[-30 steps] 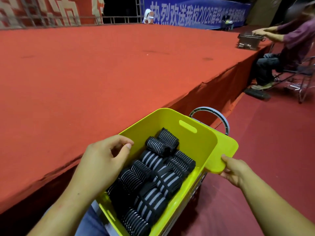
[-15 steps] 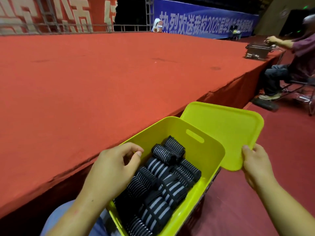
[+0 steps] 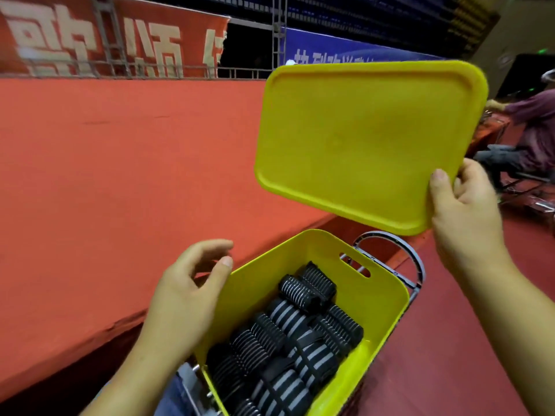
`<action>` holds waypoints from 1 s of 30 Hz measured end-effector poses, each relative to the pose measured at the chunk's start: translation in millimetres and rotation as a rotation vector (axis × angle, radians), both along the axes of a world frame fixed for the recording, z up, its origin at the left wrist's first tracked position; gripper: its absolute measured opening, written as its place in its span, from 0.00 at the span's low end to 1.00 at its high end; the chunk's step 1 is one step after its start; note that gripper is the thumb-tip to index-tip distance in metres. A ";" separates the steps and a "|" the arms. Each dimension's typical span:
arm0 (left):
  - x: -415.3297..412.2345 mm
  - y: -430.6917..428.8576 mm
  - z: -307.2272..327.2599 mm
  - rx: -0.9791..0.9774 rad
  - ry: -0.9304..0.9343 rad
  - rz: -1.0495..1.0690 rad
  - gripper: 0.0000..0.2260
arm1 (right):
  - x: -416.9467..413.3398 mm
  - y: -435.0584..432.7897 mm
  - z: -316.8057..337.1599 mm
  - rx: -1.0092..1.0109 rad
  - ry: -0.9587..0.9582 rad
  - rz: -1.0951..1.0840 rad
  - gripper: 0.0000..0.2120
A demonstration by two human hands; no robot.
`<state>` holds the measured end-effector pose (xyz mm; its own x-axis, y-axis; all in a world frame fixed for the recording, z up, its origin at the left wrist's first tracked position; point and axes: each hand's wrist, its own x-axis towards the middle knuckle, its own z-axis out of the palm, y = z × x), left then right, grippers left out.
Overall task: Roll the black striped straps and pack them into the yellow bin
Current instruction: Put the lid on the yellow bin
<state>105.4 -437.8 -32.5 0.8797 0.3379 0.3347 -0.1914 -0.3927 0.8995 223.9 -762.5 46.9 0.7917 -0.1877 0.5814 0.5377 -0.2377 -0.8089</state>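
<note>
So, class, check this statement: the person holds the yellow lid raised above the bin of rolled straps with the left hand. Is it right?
Not quite: the head view shows the right hand gripping the yellow lid by its corner, raised above the yellow bin of rolled straps. The left hand is beside the bin's rim and holds nothing.

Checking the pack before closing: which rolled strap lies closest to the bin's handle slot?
The thin-striped roll at the far end, just under the slot; every other roll lies nearer the person.
</note>
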 end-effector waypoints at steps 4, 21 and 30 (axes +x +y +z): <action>0.2 34.3 15.4 -0.136 -0.007 0.084 0.14 | 6.6 9.3 21.6 0.113 0.224 0.204 0.12; -52.8 64.8 -4.7 -0.207 0.320 -0.042 0.10 | 28.9 40.0 -41.3 -0.482 0.755 0.265 0.08; -48.8 49.1 -25.0 -0.028 0.371 -0.039 0.08 | 39.3 20.9 -66.7 -0.846 0.663 0.065 0.10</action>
